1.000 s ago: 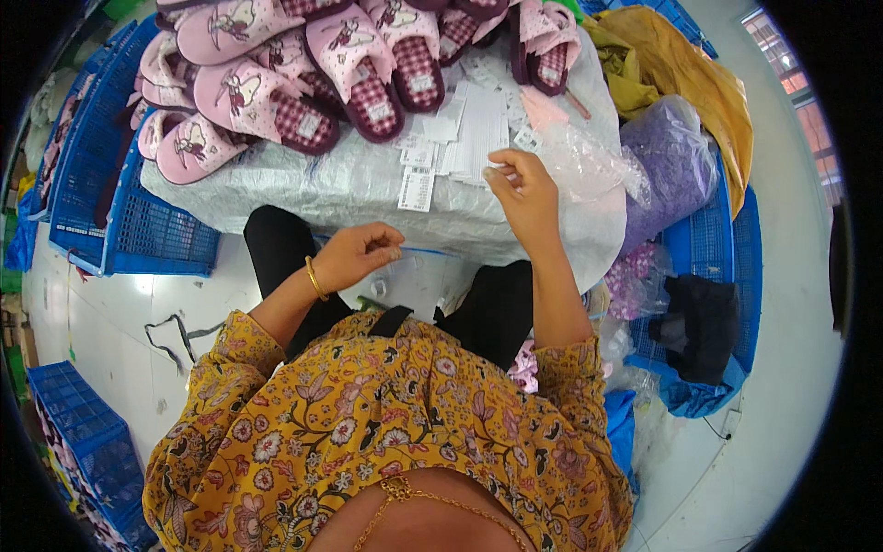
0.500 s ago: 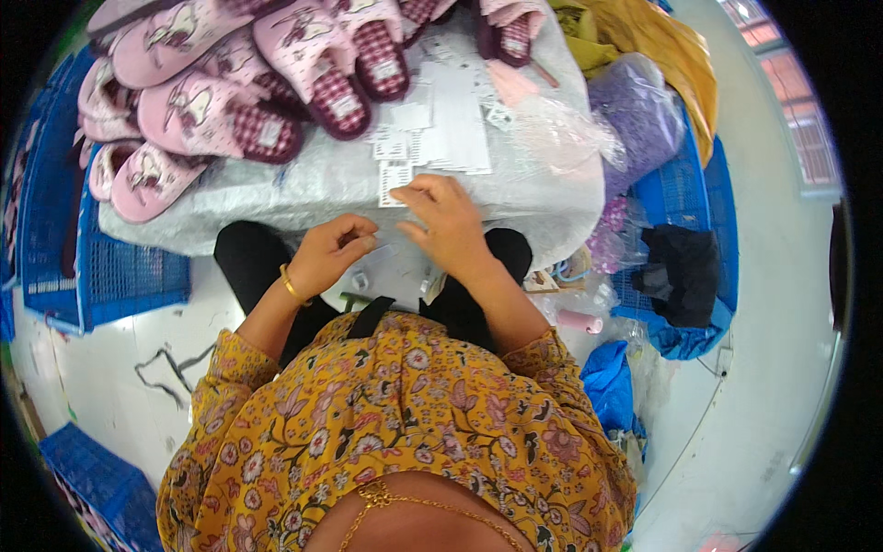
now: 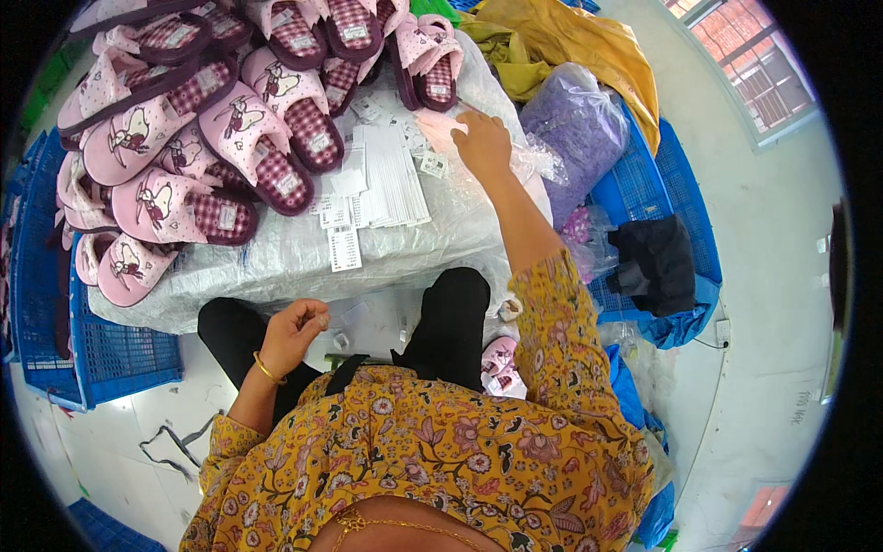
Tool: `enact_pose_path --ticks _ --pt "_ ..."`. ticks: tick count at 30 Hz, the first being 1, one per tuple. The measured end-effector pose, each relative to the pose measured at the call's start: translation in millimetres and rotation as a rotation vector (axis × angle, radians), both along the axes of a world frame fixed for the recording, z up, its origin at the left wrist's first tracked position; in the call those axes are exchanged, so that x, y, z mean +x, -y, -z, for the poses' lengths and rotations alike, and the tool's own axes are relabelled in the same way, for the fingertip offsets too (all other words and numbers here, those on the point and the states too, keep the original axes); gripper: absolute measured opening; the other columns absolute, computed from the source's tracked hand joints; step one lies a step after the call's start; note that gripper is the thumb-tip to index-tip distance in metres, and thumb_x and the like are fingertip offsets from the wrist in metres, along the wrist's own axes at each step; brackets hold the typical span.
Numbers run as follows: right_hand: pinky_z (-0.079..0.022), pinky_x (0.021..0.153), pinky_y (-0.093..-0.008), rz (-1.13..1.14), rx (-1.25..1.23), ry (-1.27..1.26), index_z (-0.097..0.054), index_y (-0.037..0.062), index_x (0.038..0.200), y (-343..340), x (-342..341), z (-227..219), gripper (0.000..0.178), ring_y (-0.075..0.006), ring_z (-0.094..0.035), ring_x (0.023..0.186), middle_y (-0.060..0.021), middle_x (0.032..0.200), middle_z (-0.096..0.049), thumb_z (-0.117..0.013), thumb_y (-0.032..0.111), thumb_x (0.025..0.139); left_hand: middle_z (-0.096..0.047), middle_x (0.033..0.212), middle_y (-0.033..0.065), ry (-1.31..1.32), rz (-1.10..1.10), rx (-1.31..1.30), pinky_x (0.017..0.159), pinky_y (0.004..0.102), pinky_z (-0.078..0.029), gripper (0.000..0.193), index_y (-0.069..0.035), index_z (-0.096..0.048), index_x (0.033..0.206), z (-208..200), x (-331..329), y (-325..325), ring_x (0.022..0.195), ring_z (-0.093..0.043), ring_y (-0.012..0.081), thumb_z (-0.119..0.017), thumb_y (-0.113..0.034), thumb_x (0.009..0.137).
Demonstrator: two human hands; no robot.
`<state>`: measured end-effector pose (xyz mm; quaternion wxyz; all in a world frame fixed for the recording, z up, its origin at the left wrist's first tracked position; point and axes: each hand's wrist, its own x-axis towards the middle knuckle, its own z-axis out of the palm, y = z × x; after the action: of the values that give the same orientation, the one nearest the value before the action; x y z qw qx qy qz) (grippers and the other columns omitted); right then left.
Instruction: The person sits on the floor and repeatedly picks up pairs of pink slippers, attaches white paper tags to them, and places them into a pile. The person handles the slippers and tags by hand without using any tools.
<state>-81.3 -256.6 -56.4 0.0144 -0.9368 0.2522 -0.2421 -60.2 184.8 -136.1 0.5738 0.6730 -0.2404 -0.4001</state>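
My right hand [image 3: 485,145] reaches over the covered table, fingers curled beside a pale pink cloth [image 3: 440,131] and clear plastic. A thin brownish stick [image 3: 468,106] lies at its fingertips; whether they grip it is hidden. My left hand [image 3: 296,333] is above my lap, thumb and fingers pinched together; anything between them is too small to name. White printed labels [image 3: 391,179] lie fanned on the table, one label [image 3: 344,248] near its front edge. Left of them are piled pink slippers [image 3: 147,207] with maroon checked insoles, several bearing white labels.
Silvery plastic sheeting [image 3: 276,267] covers the table. Blue crates [image 3: 129,354] stand at left and right. A bag of purple material [image 3: 575,133], yellow cloth [image 3: 607,46] and black cloth [image 3: 653,267] are on the right. A pink slipper [image 3: 499,357] shows below my right knee.
My right hand has moved from the labels to the far right, beside the pink cloth. My left hand has lowered away from the table, still pinched. The whole view has shifted.
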Motion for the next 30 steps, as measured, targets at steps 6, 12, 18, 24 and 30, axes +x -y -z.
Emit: enact_pose_path --ticks 6,12,18,24,30 --pt "-0.046 0.092 -0.0456 0.128 0.168 -0.349 -0.067 0.0147 0.109 50 49 15 0.030 -0.0332 -0.061 0.111 -0.0107 0.116 -0.068 -0.064 0.025 0.081 -0.064 0.087 0.0003 -0.019 -0.074 -0.010 0.071 0.0220 -0.047 0.017 0.000 -0.063 0.108 -8 -7 -2 0.078 -0.060 0.0071 -0.064 -0.009 0.094" --pt "-0.051 0.086 -0.0402 -0.019 0.288 -0.362 -0.066 0.0088 0.111 86 57 22 0.046 -0.0322 -0.065 0.100 -0.0120 0.106 -0.070 -0.077 0.034 0.074 -0.064 0.088 0.0010 -0.063 -0.064 0.055 0.071 0.0216 -0.048 0.017 0.001 -0.063 0.108 2 -9 -5 0.080 -0.060 0.0071 -0.064 -0.009 0.094" --pt "-0.051 0.071 -0.0324 -0.143 0.832 -0.192 -0.071 0.0055 0.093 127 51 39 0.041 -0.0222 -0.065 0.078 -0.0109 0.084 -0.070 -0.084 0.034 0.066 -0.064 0.090 0.0011 -0.051 -0.002 0.040 0.071 0.0206 -0.047 0.018 0.001 -0.062 0.109 -6 -11 3 0.081 -0.059 0.0062 -0.064 -0.008 0.093" --pt "-0.045 0.069 -0.0283 -0.176 0.746 -0.305 -0.071 0.0048 0.090 115 56 18 0.026 -0.0113 -0.055 0.075 -0.0003 0.081 -0.066 -0.080 0.026 0.078 -0.064 0.088 -0.0007 -0.021 -0.004 0.138 0.069 0.0193 -0.046 0.018 0.000 -0.063 0.109 -14 -12 1 0.079 -0.056 0.0043 -0.064 -0.009 0.093" --pt "-0.044 0.066 -0.0291 -0.318 0.531 -0.111 -0.068 0.0065 0.089 87 45 -15 0.026 -0.0106 -0.054 0.072 -0.0014 0.078 -0.065 -0.074 0.031 0.085 -0.065 0.088 -0.0012 0.178 0.001 0.092 0.070 0.0216 -0.046 0.019 0.000 -0.065 0.109 -23 3 21 0.076 -0.055 0.0062 -0.065 -0.010 0.093"
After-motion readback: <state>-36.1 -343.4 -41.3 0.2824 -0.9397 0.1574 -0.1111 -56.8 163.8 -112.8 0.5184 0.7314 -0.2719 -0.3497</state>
